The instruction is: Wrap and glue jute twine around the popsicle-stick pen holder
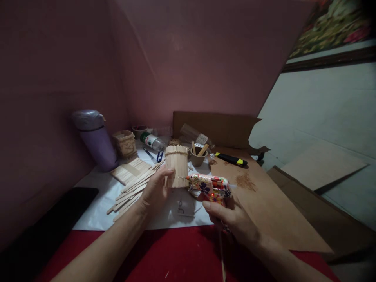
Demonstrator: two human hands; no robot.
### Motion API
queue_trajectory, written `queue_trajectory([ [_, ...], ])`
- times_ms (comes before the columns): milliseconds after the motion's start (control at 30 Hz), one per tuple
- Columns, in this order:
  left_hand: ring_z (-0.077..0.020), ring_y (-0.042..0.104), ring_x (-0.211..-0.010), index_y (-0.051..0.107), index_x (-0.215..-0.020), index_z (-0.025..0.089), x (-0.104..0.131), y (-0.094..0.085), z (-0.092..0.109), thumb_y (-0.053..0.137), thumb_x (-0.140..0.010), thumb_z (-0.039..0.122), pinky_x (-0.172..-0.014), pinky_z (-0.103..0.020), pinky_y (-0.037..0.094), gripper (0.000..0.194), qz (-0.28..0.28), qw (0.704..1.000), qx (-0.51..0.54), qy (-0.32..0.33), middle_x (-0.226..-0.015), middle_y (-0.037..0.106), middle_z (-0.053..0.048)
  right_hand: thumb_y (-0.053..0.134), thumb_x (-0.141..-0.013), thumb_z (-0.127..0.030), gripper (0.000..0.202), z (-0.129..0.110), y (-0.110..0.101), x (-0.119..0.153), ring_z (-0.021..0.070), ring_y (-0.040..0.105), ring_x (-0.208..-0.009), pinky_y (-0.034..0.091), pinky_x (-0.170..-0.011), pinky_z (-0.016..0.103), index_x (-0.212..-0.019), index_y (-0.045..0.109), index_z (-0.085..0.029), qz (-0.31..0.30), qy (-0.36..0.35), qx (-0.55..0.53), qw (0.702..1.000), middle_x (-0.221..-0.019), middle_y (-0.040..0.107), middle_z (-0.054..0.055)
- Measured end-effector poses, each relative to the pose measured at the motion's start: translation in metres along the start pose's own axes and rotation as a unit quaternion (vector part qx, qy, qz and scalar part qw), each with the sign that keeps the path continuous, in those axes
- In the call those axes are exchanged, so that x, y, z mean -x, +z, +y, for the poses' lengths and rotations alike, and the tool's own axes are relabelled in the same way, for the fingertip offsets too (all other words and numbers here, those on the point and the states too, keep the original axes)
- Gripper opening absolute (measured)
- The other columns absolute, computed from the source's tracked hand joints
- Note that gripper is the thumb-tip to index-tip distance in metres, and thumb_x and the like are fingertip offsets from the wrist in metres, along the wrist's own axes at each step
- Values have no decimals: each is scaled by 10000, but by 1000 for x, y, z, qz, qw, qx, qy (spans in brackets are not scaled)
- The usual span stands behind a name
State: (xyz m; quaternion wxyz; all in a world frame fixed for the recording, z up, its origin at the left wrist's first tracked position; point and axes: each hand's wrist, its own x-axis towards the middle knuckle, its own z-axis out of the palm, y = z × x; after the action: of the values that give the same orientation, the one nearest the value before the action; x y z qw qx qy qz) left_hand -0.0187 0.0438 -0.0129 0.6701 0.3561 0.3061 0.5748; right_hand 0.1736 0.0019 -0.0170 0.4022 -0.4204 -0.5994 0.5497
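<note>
Upright craft sticks form a pale wooden cup [177, 164], with a band of twine near its top. My left hand [157, 188] is closed on the cup's left side and lower part. In my right hand [232, 217] is a glue gun [209, 185] with a floral pattern and a small red light. Its orange nozzle points left and meets the lower right side of the cup. A cord hangs down below my right hand. Left of the cup, loose craft sticks [133, 192] lie fanned out on white paper [96, 211].
A purple bottle [98, 145] stands at the left near a carved cup [125, 144]. Behind the wooden cup are plastic bottles [152, 141] and a small pot [199, 157] with sticks. A black and yellow cutter [231, 159] lies on cardboard [273, 207] at the right.
</note>
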Motion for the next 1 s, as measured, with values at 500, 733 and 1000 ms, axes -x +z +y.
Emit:
queue_trajectory([
  [500,-235,677,-794,568,-1172,103,1,1,1,657,-716,239,-723,-364,539,484,4,1000,12,-11,-923,720,-114,634,-728,-403,248,0,2,-3,65,354,-359,246,-343,195,-735,551,-170,-12,32,-57,998,-471,446,-65],
  [733,-223,674,-711,614,-1033,70,4,3,3,667,-709,247,-664,-346,547,373,36,999,7,-28,-822,720,-114,624,-737,-306,211,10,-3,-4,33,263,-343,199,-339,159,-867,617,-140,-101,93,-268,953,-453,414,-84],
  [1000,-210,680,-737,615,-1067,90,-1,-3,0,668,-719,228,-685,-324,559,379,48,997,53,-36,-853,724,-99,628,-732,-272,188,14,-9,-9,31,220,-345,187,-325,156,-870,624,-144,-142,102,-355,919,-478,406,-81],
])
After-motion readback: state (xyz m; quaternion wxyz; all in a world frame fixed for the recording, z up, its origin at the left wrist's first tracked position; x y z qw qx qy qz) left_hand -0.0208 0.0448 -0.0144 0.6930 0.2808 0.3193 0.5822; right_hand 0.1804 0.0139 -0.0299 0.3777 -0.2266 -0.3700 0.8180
